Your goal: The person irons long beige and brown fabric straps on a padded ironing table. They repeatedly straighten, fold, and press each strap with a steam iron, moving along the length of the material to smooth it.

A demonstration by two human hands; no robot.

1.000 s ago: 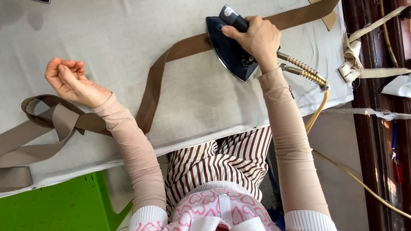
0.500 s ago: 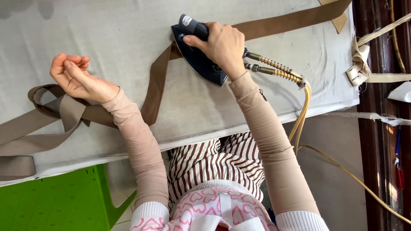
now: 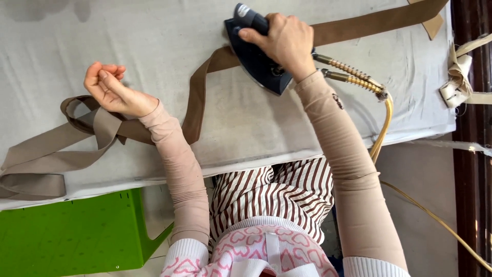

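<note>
I see my right hand [image 3: 287, 43] clamped on the dark iron [image 3: 256, 54], pressing the brown strap [image 3: 197, 97]. The strap's long axis runs from under the iron toward my left hand [image 3: 115, 92], loosely curled, gripping nothing, beside the bunched end.

You get soft, even daylight here, bright enough that the pale ironing table [image 3: 128, 46] reads clearly without blown-out glare. Shadows are faint: a thin one lies under your left hand [image 3: 115, 92], and a darker one sits under the iron [image 3: 256, 56] by the table's far edge. The dimmest zone is the dark wooden strip at the right, where a few small glints show. Your focus is good across the table; only your right hand [image 3: 284, 41] looks slightly soft. Straight lines bow a little towards the corners, and the near clothing is mildly blurred.
</note>
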